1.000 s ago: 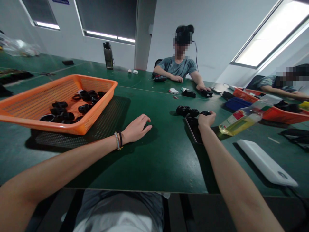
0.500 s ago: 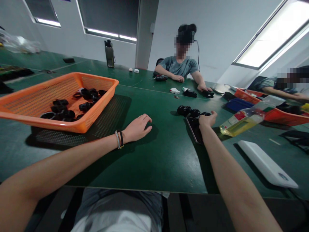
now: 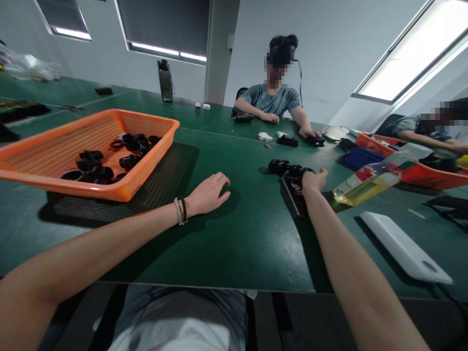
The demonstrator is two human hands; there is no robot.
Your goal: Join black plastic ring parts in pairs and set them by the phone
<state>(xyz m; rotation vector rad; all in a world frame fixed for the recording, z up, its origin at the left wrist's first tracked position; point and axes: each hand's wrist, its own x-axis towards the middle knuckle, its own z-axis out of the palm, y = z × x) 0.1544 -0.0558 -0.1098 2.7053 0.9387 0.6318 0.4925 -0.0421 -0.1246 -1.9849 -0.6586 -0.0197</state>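
My left hand [image 3: 209, 194] rests on the green table [image 3: 234, 243], fingers loosely curved and apart, with nothing in it. On the right, my right hand [image 3: 313, 181] is at the end of a row of round black parts [image 3: 281, 166], beside a dark phone [image 3: 295, 195] lying flat. Its thumb points up; the other fingers are hidden behind the hand and the end black part, so its hold is unclear. An orange basket [image 3: 126, 190] with several black ring-like parts [image 3: 95, 170] stands left of my left hand.
Right of my right hand are a tilted bottle of yellow liquid [image 3: 369, 180] and a white power bank [image 3: 402, 246]. A person [image 3: 272, 102] sits across the table near a drill [image 3: 243, 117]. Another person sits at far right by an orange-red basket [image 3: 431, 175].
The phone's screen shows a lit picture where it was dark before. My right hand has shifted very slightly; my left hand has stayed in place.
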